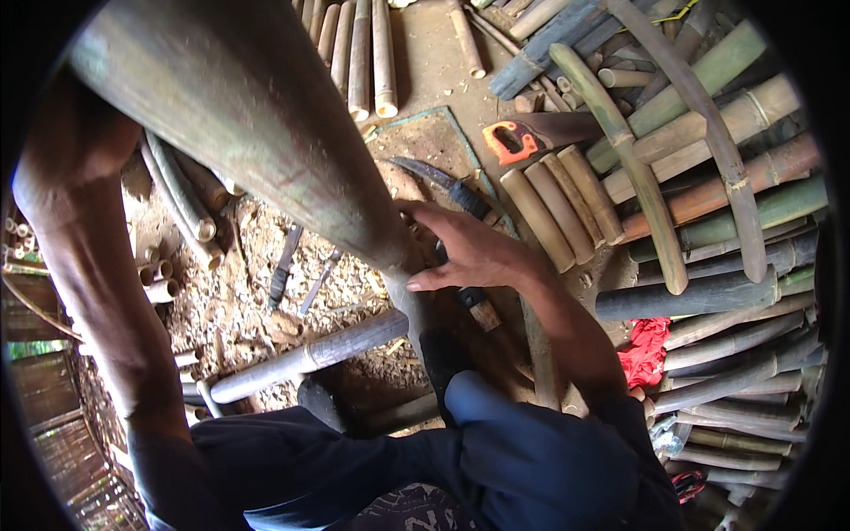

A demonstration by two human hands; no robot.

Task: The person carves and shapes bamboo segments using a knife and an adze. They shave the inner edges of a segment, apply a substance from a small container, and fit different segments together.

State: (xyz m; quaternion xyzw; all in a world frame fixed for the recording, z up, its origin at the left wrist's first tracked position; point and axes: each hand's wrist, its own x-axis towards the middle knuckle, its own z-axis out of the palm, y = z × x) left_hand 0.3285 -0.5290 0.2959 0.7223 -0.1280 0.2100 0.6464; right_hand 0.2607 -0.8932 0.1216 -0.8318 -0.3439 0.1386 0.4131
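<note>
Thick bamboo pole gripped beside a curved knife

The thick bamboo pole, slanting from 11 o'clock toward the centre, is clasped low down by the right hand. A curved knife is pinned under that hand. An orange-handled saw is seen at 1 o'clock, a red cloth at 4 o'clock.

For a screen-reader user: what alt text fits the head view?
A right hand holds a curved knife against a thick bamboo pole rising toward the camera. The left arm reaches up out of view; cut bamboo and an orange-handled saw lie around.
</note>
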